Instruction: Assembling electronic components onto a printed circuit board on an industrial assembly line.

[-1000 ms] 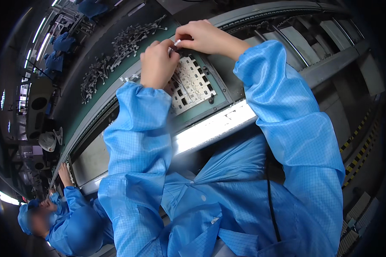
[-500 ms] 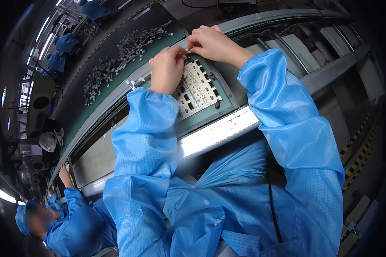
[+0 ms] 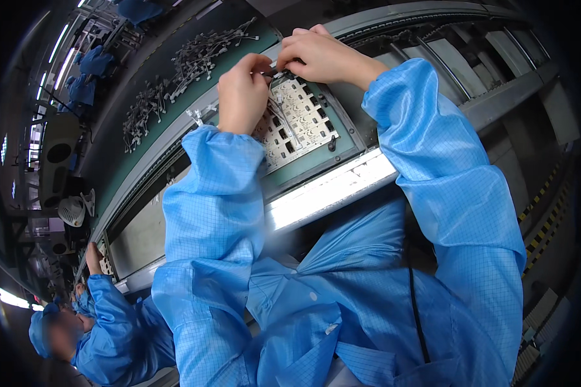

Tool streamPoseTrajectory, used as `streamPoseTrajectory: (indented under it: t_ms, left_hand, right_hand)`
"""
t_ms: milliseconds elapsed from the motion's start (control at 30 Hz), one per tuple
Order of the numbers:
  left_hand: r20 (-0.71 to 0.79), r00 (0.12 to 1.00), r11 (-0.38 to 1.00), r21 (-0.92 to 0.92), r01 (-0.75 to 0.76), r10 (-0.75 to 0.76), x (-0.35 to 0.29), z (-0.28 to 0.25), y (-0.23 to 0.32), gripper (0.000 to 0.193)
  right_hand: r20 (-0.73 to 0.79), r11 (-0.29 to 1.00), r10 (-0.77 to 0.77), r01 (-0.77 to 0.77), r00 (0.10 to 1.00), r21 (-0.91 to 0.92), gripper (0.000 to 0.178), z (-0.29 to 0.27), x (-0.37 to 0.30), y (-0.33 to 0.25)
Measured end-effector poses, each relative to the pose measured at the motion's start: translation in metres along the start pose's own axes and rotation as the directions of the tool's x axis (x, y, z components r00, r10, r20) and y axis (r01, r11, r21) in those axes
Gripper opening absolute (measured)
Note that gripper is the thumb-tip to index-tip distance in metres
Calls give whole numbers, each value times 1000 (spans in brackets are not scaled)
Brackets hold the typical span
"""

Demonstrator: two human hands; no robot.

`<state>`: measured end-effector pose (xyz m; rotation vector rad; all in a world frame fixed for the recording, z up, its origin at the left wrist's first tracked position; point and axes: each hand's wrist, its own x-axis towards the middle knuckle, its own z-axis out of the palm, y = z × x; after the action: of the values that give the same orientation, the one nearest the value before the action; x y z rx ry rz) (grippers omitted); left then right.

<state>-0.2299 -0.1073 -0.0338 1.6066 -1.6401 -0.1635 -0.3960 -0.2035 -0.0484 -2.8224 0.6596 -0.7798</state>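
Observation:
A pale circuit board panel (image 3: 306,119) with rows of dark components lies in a green-based tray (image 3: 303,178). At its far edge, my left hand (image 3: 244,95) is closed, thumb and forefinger pinched on a thin cable. My right hand (image 3: 321,57) meets it there, fingers curled and pinching the same cable by a small white connector (image 3: 278,75). The fingertips partly cover the connector, so I cannot tell whether it is seated on the board. Another thin white cable (image 3: 285,119) lies across the panel. Beside my left wrist, white connector ends (image 3: 197,116) stick out.
Tangled grey-white cables (image 3: 203,58) are piled on a green surface (image 3: 168,119) beyond the rail. A bright metal rail (image 3: 336,189) runs along the near side, and conveyor rollers (image 3: 442,68) stretch to the right. A co-worker in blue (image 3: 119,329) reaches toward the line at the lower left.
Both hands have shifted slightly away from the panel's middle, staying together at its far edge. More of the white cable on the panel shows. The co-worker's hand has moved a little.

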Motion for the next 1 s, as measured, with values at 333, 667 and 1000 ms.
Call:
streamPoseTrajectory:
  t_ms: [333,667,1000]
  left_hand:
    - [-53,967,721,656,222,-249,20,-61,-28,40]
    - [110,885,733,610,300,-453,23,-62,-38,39]
    - [292,857,821,524,228,-425,17,-73,-36,38]
  right_hand:
    - [85,998,10,-4,996,-68,27,-10,0,-8]
    - [79,999,12,-9,997,-47,26,-9,1,-10]
    - [15,997,-24,25,1000,-68,24,-5,1,-5]
